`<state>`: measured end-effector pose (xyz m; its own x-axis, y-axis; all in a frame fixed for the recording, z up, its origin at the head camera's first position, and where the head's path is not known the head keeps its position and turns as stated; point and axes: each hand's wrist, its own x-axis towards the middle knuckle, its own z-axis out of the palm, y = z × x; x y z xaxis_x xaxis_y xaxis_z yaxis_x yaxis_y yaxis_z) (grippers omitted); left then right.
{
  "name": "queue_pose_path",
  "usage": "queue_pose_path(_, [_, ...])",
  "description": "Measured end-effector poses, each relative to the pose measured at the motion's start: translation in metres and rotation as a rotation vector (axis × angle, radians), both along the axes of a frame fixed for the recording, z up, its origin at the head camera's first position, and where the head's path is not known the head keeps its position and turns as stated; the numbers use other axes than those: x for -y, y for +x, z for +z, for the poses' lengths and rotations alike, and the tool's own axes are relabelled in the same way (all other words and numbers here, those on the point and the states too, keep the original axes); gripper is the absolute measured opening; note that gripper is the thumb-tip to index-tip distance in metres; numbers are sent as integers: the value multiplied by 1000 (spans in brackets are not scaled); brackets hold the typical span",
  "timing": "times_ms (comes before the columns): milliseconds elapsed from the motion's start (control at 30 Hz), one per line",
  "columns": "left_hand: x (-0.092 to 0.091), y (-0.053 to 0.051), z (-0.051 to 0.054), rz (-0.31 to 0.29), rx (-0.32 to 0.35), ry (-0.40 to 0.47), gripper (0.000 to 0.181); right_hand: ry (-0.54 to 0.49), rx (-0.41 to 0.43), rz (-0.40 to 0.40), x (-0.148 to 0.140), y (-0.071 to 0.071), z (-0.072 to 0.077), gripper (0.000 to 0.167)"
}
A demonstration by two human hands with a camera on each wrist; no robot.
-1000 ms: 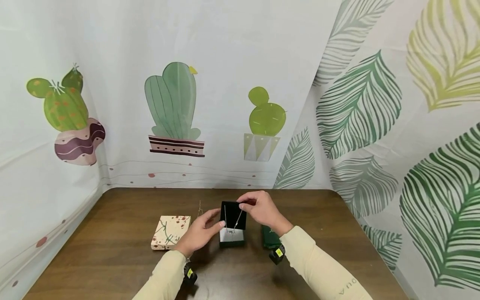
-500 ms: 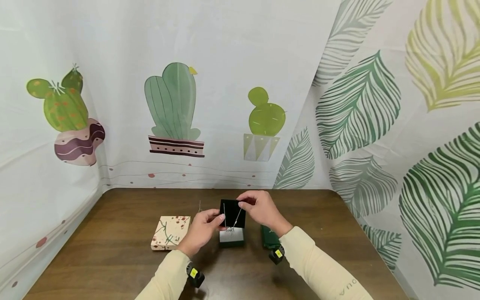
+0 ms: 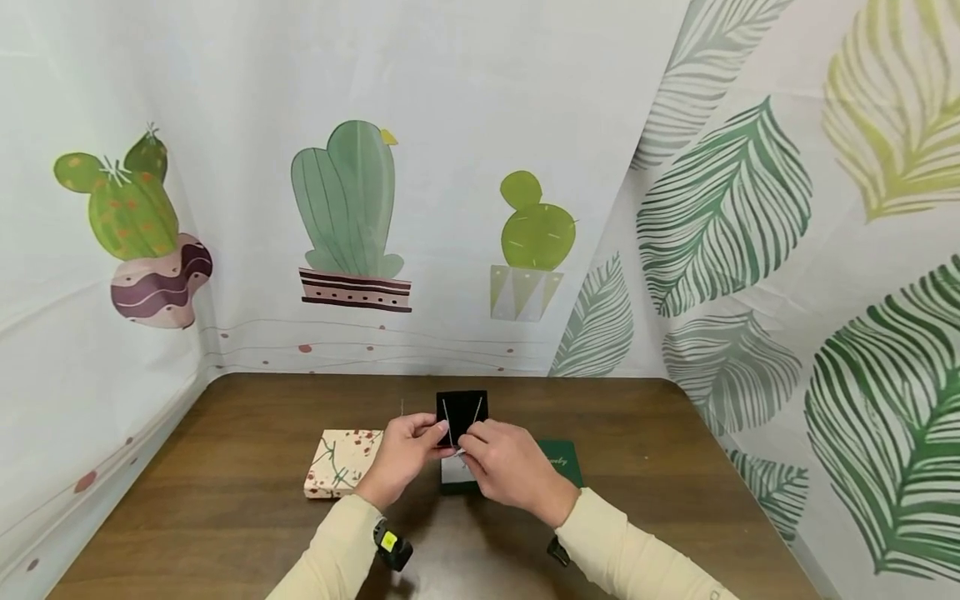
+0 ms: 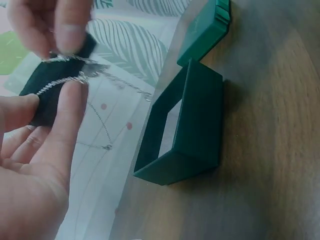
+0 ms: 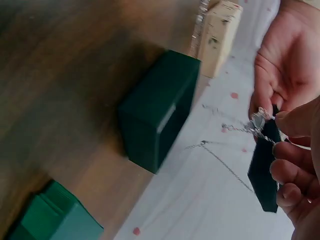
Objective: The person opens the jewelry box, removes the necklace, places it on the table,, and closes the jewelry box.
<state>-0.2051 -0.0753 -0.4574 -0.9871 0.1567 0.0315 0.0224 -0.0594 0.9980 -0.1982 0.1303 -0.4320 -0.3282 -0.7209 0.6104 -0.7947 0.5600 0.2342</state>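
Observation:
In the head view, my left hand holds a black jewelry pad upright, pinched at its left edge. A silver necklace runs over the pad, and a thin loop of its chain hangs below in the left wrist view. My right hand has curled fingers at the pad's lower edge; its thumb and fingers pinch the necklace beside a shiny pendant. Under both hands stands an open dark green box with a pale inside, partly covered by the right hand in the head view.
A green lid with lettering lies right of the box, partly behind the right hand. On the left sits a cream box with a floral pattern. Another chain lies behind the left hand. A printed curtain borders the table's far edge.
The left hand has lifted the pad out of the green box. My right hand has moved from the pad's top right corner down to its lower edge, uncovering more of the lid.

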Motion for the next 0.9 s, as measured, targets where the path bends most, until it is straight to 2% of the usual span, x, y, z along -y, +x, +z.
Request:
queue_pose_path(300, [-6,2,8,12,34,40,25,46,-69,-95,5,3,-11,15])
queue_pose_path(433, [-8,2,10,15,43,25,24,50,-41,-113,5,2,-12,15])
queue_pose_path(500, [-8,3,10,15,37,14,24,31,17,-106,5,4,-10,15])
queue_pose_path(567, [-7,3,9,14,28,2,23,-8,114,-90,6,6,-6,15])
queue_pose_path(733, [-6,4,5,20,5,-22,21,-191,468,-27,5,8,9,12])
queue_pose_path(800, [-6,4,4,18,4,-30,20,-262,581,-15,4,6,14,9])
queue_pose_path(833, [-6,4,3,15,2,-33,20,-285,619,-15,4,5,16,7])
queue_pose_path(900, [-6,4,2,11,1,-37,21,-302,639,-8,3,3,19,8])
